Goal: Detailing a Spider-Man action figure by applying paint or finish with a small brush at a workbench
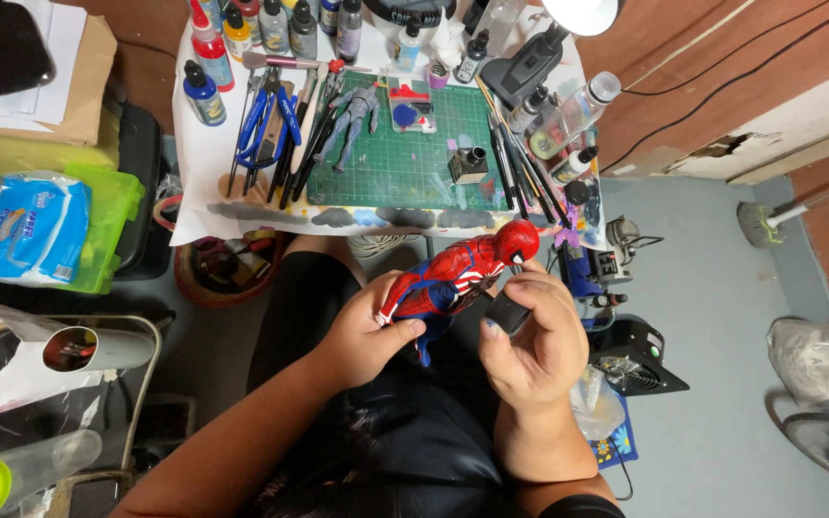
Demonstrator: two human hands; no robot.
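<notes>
The left hand (362,336) grips a red-and-blue action figure (458,273) around its legs, over the lap, just off the bench (205,182) edge. The right hand (530,345) pinches a small black cap-like piece (508,313) touching the figure's torso. Open floor (722,288) lies to the right. On the bench, a green cutting mat (414,163) carries a grey figure (352,115); paint bottles (242,29) line the far edge.

blue-and-white soft tissue pack (34,228) on green box at left, labelled paint bottles (211,46) along desk's back
</notes>
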